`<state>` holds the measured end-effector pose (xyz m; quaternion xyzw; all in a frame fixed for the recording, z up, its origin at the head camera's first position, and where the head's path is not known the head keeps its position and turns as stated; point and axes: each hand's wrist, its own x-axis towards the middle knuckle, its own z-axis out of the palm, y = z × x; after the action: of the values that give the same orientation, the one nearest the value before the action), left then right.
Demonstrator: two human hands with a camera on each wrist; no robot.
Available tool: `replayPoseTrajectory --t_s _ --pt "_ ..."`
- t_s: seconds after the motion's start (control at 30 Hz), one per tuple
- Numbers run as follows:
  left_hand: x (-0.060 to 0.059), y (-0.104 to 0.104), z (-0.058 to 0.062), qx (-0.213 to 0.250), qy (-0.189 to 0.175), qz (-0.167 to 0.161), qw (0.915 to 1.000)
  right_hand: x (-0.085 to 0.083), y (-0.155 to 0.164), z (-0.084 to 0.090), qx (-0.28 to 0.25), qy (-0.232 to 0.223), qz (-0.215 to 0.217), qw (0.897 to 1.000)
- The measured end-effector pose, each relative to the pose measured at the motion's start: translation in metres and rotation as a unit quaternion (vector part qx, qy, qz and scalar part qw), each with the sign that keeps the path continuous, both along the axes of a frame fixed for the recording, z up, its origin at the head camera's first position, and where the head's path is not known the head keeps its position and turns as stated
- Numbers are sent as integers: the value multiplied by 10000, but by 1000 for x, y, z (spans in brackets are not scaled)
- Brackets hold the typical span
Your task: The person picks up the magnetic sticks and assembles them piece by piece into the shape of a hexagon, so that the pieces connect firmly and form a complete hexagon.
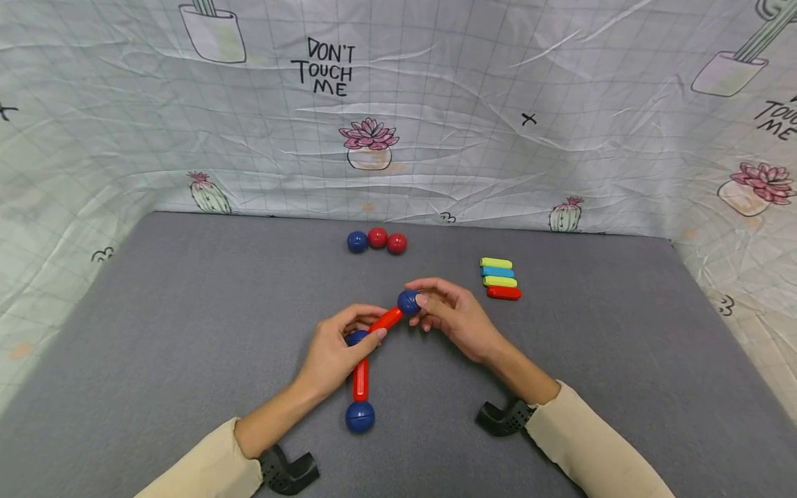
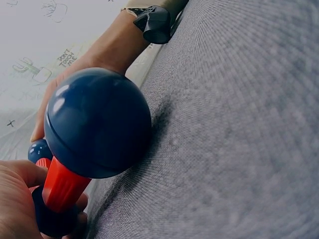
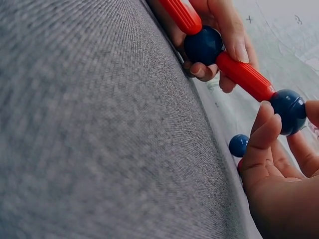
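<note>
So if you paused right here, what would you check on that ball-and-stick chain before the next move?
1. Right hand holds the end blue ball in its fingertips: ok.
2. That ball sits against the tip of the upper red stick: ok; whether the joint is firm, cannot tell.
3. Left hand grips the middle blue ball where the two sticks meet: ok.
4. Lower red stick joins the bottom blue ball, which rests on the grey mat: ok.
5. Spare balls and spare sticks lie apart from the hands: ok.
</note>
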<state>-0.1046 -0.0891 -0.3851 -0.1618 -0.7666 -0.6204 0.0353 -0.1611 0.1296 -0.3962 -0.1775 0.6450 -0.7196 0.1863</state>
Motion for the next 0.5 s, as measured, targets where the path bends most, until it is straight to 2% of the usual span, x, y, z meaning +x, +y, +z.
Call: replayPoseTrajectory --t_s 0.2,0.5 --pt "1 0 -2 43 189 15 9998 1 -1 -2 355 339 74 9988" --pt "0 0 -4 204 102 -40 9997 3 -3 -3 246 428 263 9984"
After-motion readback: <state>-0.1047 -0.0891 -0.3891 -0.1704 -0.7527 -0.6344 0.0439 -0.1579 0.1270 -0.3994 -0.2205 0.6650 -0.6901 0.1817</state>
